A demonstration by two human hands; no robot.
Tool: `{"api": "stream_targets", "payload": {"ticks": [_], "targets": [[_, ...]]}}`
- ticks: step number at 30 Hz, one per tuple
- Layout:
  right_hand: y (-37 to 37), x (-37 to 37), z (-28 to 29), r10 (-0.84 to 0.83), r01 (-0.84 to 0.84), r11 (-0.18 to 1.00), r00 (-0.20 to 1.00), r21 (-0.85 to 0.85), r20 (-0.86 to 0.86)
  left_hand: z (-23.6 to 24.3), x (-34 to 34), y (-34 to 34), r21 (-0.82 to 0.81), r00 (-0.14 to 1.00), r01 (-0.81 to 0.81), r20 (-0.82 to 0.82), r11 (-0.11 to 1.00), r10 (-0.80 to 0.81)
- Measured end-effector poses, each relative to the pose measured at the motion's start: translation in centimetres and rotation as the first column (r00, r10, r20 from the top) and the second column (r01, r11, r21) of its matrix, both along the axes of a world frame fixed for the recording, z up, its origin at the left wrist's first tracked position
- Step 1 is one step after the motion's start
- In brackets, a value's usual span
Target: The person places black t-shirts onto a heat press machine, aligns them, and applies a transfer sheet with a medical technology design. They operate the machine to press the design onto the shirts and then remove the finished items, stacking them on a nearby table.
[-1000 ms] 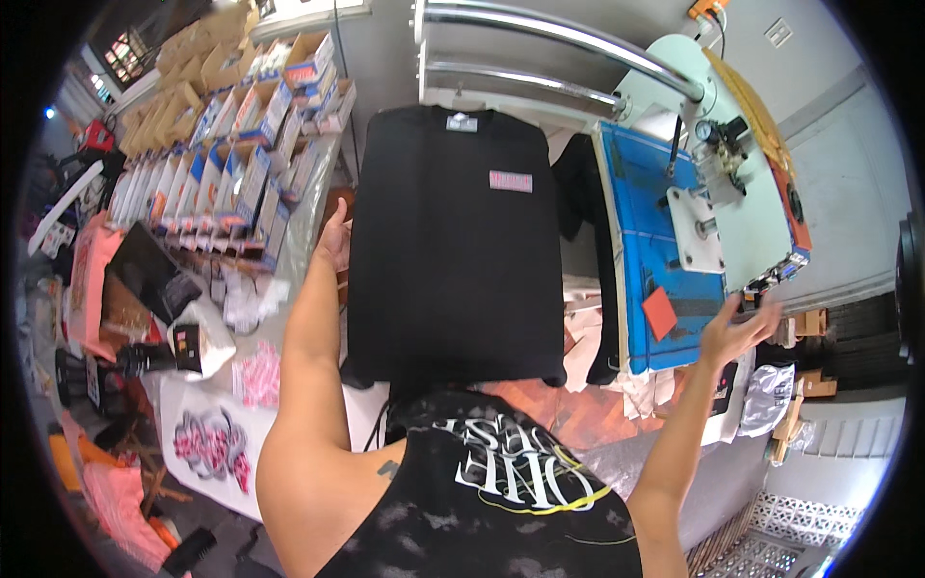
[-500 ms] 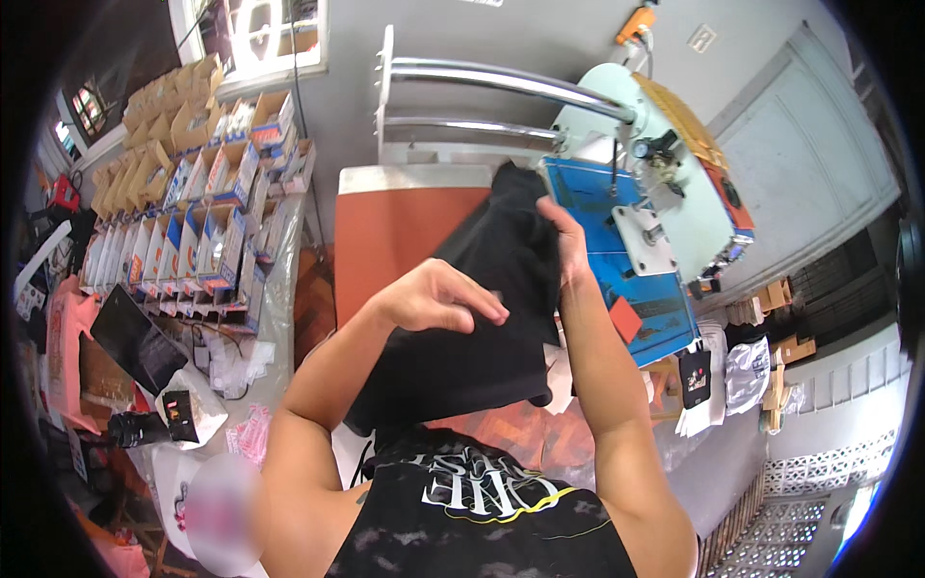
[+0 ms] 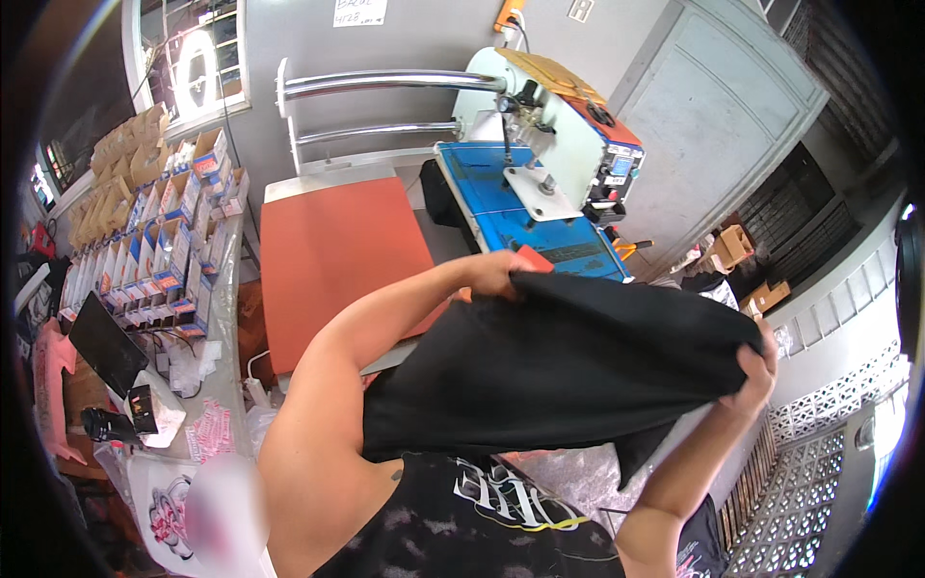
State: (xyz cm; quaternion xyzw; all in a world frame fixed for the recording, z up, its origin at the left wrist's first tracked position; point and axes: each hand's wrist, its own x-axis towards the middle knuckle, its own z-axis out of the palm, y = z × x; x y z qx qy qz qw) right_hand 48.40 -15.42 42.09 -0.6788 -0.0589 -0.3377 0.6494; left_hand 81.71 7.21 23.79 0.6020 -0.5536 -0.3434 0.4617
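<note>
A black shirt (image 3: 568,366) hangs stretched between my two hands, in front of my body and to the right of the press's orange pad (image 3: 337,250). My left hand (image 3: 493,275) grips the shirt at its upper left edge, near the blue platen (image 3: 593,255). My right hand (image 3: 754,376) holds the fabric at its right end, fingers wrapped round it. The orange pad lies bare behind my left arm.
A heat press (image 3: 564,111) with chrome rails (image 3: 385,84) stands against the wall. At left, a table holds boxes of supplies (image 3: 169,260), a laptop (image 3: 101,342) and printed sheets. A grey door (image 3: 713,135) and cardboard boxes (image 3: 732,249) are at right.
The black shirt has come off the orange pad, which is now exposed, and has moved right and toward me in both hands. My left hand has closed on it; the view has shifted.
</note>
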Motion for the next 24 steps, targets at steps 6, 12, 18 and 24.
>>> {"api": "stream_targets", "payload": {"ticks": [6, 12, 18, 24], "targets": [[-7.3, -7.5, -0.9, -0.226, 0.225, 0.974, 0.965, -0.022, -0.135, -1.5, -8.5, 1.8, 0.200, 0.992, 0.127, -0.041, 0.972, -0.121], [-8.2, -1.3, -9.0, -0.309, 0.171, 0.932, 0.837, -0.320, -0.451, -6.2, -10.8, 14.2, 0.119, 0.875, -0.484, 0.090, 0.867, 0.476], [-0.9, 8.5, -17.1, -0.178, -0.325, 0.779, 0.706, -0.537, -0.685, -6.9, -18.6, 26.7, 0.105, 0.369, -0.928, 0.118, 0.357, 0.922], [6.0, 14.0, -25.9, -0.072, -0.470, 0.708, 0.694, -0.527, -0.716, -10.0, -21.8, 34.9, 0.289, 0.332, -0.929, 0.378, 0.230, 0.864]]}}
